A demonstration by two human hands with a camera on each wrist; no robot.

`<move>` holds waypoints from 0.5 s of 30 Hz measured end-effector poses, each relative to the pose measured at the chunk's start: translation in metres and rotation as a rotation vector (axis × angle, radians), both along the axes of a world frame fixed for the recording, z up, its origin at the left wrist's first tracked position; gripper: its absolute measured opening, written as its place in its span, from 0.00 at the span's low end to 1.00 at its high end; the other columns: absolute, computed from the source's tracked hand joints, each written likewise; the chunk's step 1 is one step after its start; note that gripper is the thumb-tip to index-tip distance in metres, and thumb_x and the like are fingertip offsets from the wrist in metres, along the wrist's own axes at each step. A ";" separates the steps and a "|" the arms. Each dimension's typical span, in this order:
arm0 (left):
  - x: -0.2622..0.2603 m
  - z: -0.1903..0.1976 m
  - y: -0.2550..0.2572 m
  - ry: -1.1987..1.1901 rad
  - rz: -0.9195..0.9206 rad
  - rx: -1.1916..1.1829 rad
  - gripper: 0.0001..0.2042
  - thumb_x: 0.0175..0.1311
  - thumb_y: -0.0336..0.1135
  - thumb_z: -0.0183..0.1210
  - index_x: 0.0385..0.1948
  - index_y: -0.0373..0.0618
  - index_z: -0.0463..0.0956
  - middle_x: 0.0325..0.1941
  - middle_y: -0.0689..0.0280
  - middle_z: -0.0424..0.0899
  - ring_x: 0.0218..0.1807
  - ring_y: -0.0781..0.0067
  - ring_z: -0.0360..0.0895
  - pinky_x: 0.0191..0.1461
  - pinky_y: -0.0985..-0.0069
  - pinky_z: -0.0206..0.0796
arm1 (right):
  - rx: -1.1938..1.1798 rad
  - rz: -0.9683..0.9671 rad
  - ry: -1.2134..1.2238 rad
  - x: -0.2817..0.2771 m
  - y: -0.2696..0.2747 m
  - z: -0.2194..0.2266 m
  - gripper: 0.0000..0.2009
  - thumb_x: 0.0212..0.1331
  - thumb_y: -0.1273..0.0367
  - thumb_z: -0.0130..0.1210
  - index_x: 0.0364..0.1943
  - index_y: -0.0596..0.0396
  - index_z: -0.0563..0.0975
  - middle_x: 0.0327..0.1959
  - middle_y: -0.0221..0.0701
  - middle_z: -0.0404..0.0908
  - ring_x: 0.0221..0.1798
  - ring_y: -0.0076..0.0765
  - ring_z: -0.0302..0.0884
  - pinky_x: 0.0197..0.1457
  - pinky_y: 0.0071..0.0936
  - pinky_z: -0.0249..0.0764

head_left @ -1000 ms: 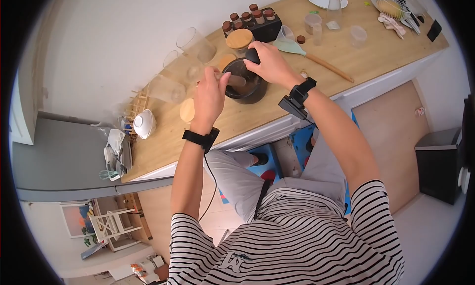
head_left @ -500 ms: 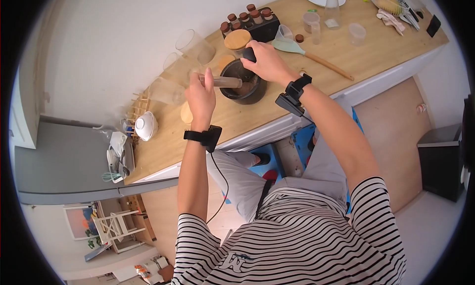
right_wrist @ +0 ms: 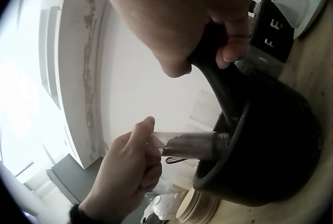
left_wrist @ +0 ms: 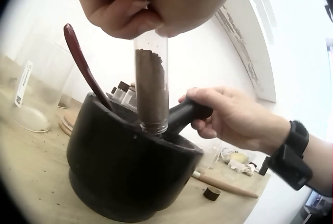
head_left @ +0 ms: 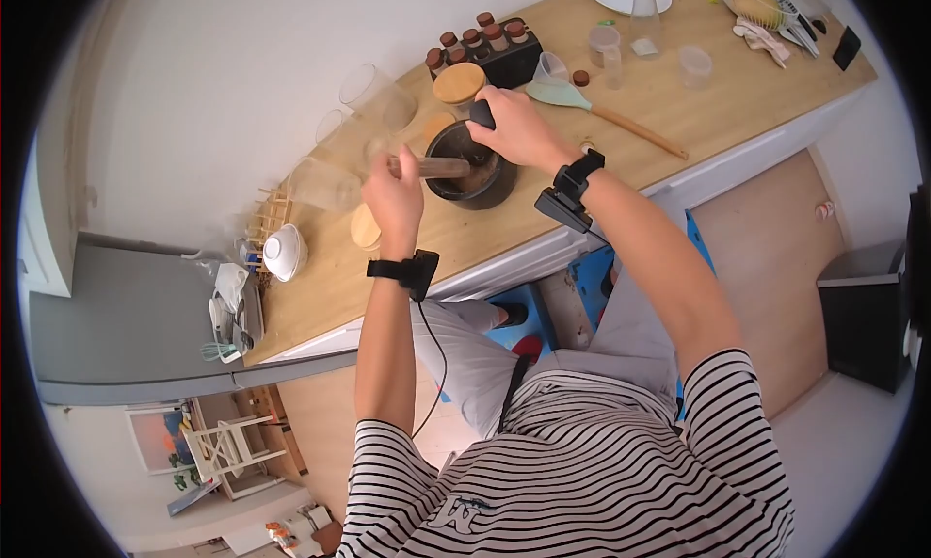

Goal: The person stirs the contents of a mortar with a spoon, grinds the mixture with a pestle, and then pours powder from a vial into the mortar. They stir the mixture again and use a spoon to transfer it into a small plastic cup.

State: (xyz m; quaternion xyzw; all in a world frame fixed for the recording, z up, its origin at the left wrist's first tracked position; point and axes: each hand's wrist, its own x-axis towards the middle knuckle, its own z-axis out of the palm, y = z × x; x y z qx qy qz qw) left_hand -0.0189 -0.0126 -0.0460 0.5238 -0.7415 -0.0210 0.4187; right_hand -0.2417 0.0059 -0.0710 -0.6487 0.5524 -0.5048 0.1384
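Observation:
My left hand [head_left: 393,207] grips the back end of a clear glass tube [head_left: 441,167]. Brown powder [left_wrist: 151,86] fills much of the tube, whose open mouth tips down at the rim of a black mortar [left_wrist: 125,167]. In the head view, brown powder also shows inside the mortar. My right hand [head_left: 524,129] holds the thick black pestle [left_wrist: 188,114] by its top, with the lower end hidden in the mortar. A dark red spoon [left_wrist: 80,60] leans against the mortar's rim in the left wrist view.
Behind the mortar stand a wooden-lidded jar [head_left: 460,85] and a black rack [head_left: 514,65] of cork-topped vials. Clear canisters [head_left: 376,95] and a white bowl [head_left: 283,254] are to the left. A pale green spatula [head_left: 635,133] and small cups [head_left: 694,65] lie to the right.
My left hand has moved left and drawn the tube back, so more of it shows and it lies more level in the head view. My right hand stays on the pestle.

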 end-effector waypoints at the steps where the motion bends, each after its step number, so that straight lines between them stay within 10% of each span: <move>1: -0.001 0.005 0.007 0.052 -0.009 0.018 0.18 0.72 0.42 0.62 0.25 0.36 0.74 0.19 0.50 0.79 0.22 0.46 0.79 0.29 0.59 0.68 | -0.005 0.007 -0.013 0.001 0.002 -0.001 0.20 0.61 0.65 0.66 0.50 0.67 0.76 0.45 0.52 0.84 0.49 0.61 0.82 0.52 0.46 0.78; 15: -0.004 0.009 0.005 -0.081 0.010 -0.050 0.16 0.71 0.42 0.63 0.27 0.39 0.74 0.19 0.53 0.80 0.22 0.49 0.79 0.29 0.60 0.69 | -0.107 0.020 -0.007 0.006 0.002 0.013 0.20 0.58 0.65 0.66 0.43 0.69 0.74 0.44 0.56 0.80 0.49 0.66 0.80 0.51 0.50 0.78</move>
